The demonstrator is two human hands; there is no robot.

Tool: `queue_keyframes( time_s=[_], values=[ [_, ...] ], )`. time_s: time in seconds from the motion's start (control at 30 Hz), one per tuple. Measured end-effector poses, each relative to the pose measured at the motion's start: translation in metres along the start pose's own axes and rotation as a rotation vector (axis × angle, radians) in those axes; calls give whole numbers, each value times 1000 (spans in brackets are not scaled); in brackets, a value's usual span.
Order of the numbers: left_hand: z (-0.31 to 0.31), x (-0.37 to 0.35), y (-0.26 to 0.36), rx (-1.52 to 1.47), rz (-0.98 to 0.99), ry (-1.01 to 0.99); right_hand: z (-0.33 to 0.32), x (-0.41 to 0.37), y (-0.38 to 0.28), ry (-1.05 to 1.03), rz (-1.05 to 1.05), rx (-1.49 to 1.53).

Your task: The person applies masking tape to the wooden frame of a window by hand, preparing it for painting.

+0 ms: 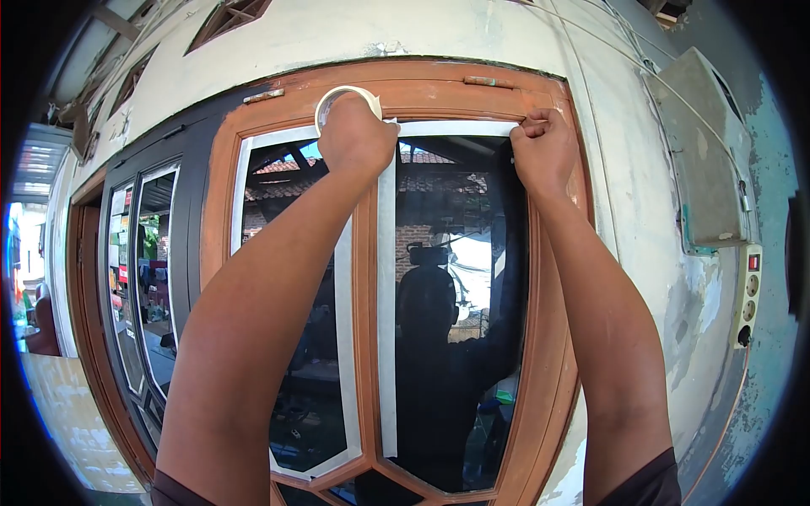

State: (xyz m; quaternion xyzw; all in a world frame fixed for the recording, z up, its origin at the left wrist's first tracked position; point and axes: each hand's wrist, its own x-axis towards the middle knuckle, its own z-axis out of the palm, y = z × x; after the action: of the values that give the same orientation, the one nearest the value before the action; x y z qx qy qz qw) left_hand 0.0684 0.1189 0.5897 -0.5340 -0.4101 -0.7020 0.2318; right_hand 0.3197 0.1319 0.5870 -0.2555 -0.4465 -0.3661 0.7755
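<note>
My left hand [359,139] is closed around a roll of masking tape [324,105] at the top of the middle window bar. A strip of white tape [456,128] runs from there along the upper edge of the right glass pane [456,295]. At the other end of that strip, my right hand [544,152] pinches the tape near the pane's upper right corner. More tape [387,320] lines the right pane's left side, and tape also borders the left pane [308,379]. The wooden frame [364,337] around both panes is orange-brown.
Metal hinges [489,82] sit on the top frame. Leftward stands a dark-painted door section [215,160] with glass. On the right wall are a grey metal box [704,152] and a power strip [748,291] with a plugged-in cord [726,422]. Cables cross the upper wall.
</note>
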Motion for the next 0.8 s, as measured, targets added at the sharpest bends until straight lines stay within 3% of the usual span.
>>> queue_keyframes(
  time_s=[0.3, 0.4, 0.8],
  values=[
    [20, 18, -18, -74, 28, 82, -2, -4, -2, -16, -46, -33],
    [8, 16, -8, -96, -24, -44, 0, -2, -6, -8, -66, -63],
    [11, 27, -9, -99, -68, -87, 1, -2, -8, -25, -61, -127]
  ],
)
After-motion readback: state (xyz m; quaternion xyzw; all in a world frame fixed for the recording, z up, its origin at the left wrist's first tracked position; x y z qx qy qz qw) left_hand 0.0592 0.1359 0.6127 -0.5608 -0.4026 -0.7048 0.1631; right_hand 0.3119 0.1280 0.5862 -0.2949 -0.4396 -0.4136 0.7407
